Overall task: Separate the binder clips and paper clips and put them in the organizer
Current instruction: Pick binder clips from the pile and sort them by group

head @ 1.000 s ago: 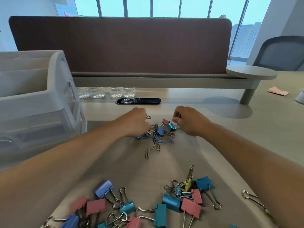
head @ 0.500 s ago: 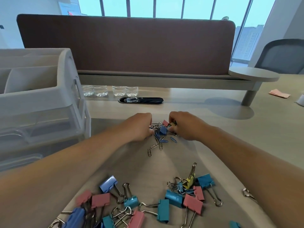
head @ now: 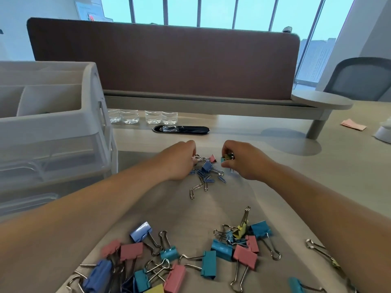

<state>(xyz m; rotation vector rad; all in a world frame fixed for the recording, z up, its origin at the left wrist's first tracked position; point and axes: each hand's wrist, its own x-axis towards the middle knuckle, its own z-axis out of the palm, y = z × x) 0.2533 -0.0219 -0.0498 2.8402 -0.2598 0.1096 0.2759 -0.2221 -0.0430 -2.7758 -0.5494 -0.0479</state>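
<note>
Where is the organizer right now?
In the head view the white organizer stands at far left on the desk, left of the left hand, water bottles behind its right corner.

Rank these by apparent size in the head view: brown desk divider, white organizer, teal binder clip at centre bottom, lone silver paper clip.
Largest first:
brown desk divider
white organizer, cropped at left
teal binder clip
silver paper clip
The binder clip lies nearer the camera, so their true gap is unsure.
</note>
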